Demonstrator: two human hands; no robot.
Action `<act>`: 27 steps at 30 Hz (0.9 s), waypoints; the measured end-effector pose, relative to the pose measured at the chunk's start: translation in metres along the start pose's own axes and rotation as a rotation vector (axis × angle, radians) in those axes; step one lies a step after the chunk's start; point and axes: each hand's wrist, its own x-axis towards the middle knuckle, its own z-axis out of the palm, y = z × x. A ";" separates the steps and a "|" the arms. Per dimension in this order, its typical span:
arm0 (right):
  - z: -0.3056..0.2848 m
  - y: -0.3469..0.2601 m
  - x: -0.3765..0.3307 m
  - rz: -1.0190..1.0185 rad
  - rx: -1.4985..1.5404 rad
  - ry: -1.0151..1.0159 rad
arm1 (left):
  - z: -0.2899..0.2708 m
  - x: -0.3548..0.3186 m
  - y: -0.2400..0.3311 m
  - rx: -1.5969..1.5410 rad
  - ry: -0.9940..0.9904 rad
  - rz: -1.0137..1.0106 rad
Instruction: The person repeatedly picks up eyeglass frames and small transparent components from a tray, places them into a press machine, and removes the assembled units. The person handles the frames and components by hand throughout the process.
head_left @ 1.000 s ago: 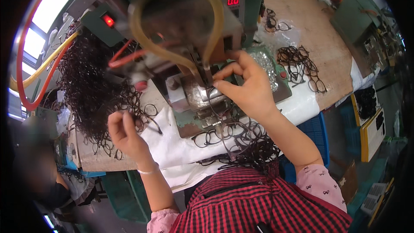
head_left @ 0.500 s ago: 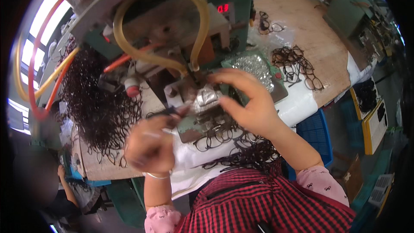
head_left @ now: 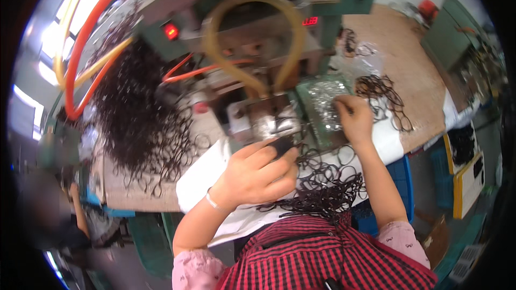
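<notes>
- green machine (head_left: 258, 32) fills the far edge of the counter (head_left: 403, 59), with yellow and orange hoses looped over its front; a small metal block (head_left: 271, 118) sits at its base.
- big heap of black elastic loops (head_left: 134, 113) hangs over the counter's left part; a looser pile (head_left: 322, 182) lies on the white cloth (head_left: 199, 182) at the near edge, and a smaller bunch (head_left: 384, 94) sits toward the right.
- left hand (head_left: 258, 172) is curled, fingertips pinching a dark loop (head_left: 279, 145) just in front of the metal block.
- right hand (head_left: 352, 118) rests fingers-down in the green tray (head_left: 322, 110); whether it grips anything, cannot tell.
- tray holds small shiny bits, too small to identify.
- judgement: seat the loop squarely on the block, keep fingertips clear of the machine's working part, and lift one shiny piece at a time.
</notes>
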 end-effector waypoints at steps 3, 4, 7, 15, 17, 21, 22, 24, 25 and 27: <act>-0.002 -0.003 -0.001 0.023 0.113 0.048 | 0.003 -0.004 0.002 -0.014 0.021 0.000; 0.000 -0.006 0.001 0.008 0.113 0.046 | 0.003 -0.008 0.007 -0.031 0.031 -0.068; 0.007 -0.006 -0.001 -0.003 0.122 0.058 | 0.010 -0.033 0.026 -0.112 0.179 -0.294; -0.004 -0.009 -0.006 -0.035 0.044 -0.007 | -0.077 -0.091 -0.028 0.374 0.539 -0.981; -0.005 -0.025 -0.001 -0.053 0.060 -0.028 | -0.087 -0.107 -0.056 0.510 0.166 -0.854; -0.003 -0.031 0.003 -0.032 0.145 -0.026 | -0.048 -0.127 -0.073 0.513 -0.369 -0.972; 0.000 -0.021 0.000 -0.002 0.113 -0.026 | -0.035 -0.137 -0.074 0.589 -0.525 -0.989; -0.003 -0.016 -0.008 0.067 0.150 -0.022 | -0.001 -0.186 -0.082 0.742 -0.746 -1.008; -0.009 -0.015 -0.014 0.104 0.159 -0.018 | 0.005 -0.200 -0.085 0.674 -0.677 -1.059; -0.021 -0.014 -0.022 0.252 0.274 -0.026 | 0.005 -0.206 -0.085 0.643 -0.587 -1.071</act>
